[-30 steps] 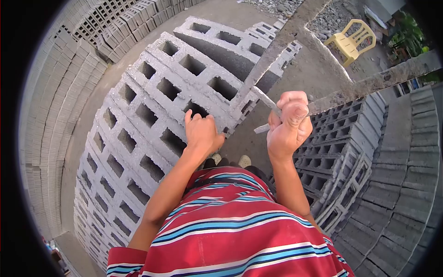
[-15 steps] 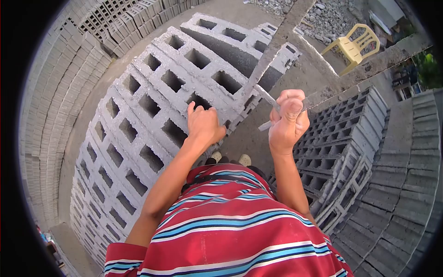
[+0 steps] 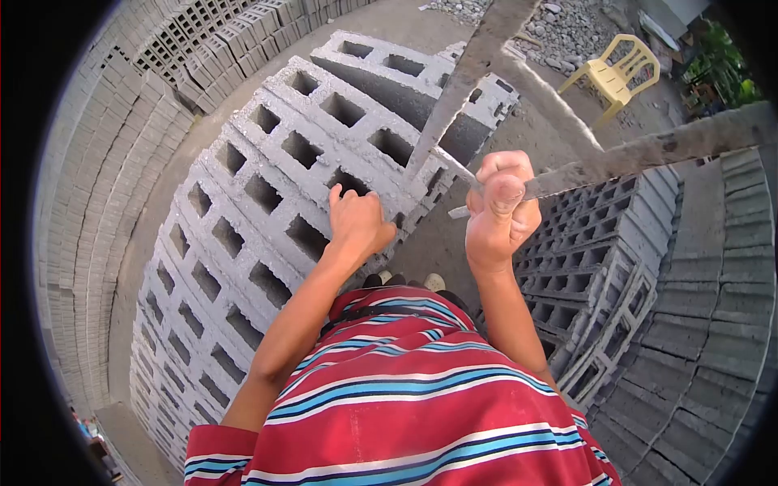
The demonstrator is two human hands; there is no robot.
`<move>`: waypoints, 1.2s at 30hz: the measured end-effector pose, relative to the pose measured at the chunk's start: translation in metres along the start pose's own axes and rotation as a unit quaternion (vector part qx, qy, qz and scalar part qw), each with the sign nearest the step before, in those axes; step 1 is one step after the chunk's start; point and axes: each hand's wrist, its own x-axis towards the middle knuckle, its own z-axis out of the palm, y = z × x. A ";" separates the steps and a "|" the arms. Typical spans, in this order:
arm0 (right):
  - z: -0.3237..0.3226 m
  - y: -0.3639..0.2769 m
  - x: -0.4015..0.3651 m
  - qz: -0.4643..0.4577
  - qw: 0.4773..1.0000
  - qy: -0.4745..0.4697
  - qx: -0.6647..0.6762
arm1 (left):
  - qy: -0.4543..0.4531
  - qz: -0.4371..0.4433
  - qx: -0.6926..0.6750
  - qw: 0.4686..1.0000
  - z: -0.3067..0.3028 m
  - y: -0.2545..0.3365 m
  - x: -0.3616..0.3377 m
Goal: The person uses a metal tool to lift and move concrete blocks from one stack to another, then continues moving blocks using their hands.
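Observation:
My left hand [image 3: 358,220] rests on the edge of the nearest row of grey hollow concrete blocks [image 3: 263,193], its fingers curled over the rim beside a block cavity. Raised to the right of the blocks, my right hand [image 3: 502,202] is closed around a thin flat bar of a grey, cement-crusted metal frame [image 3: 559,109]. The frame has long angled bars that reach up and to the right. One of its bars ends just over the corner of the block stack.
More hollow blocks [image 3: 592,235] are stacked at the right, with solid-looking block rows [image 3: 689,356] beyond. Tall block walls [image 3: 105,186] curve along the left. A yellow plastic chair [image 3: 617,79] stands near rubble [image 3: 559,32] at the upper right.
The metal frame has tilted, its right bar now lower and its upper bar shifted left. My right hand has moved slightly left with it. My left hand stays on the blocks.

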 end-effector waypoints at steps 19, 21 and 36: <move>-0.011 -0.008 -0.010 -0.038 0.999 -0.021 0.015 | -0.022 -0.004 -0.009 1.000 -0.004 0.002 -0.001; -0.011 0.008 -0.019 -0.003 0.999 -0.024 -0.025 | 0.000 0.001 -0.006 1.000 0.001 0.001 0.001; 0.015 0.005 0.010 -0.035 0.998 -0.025 0.040 | -0.039 -0.022 0.012 0.999 -0.005 0.003 -0.001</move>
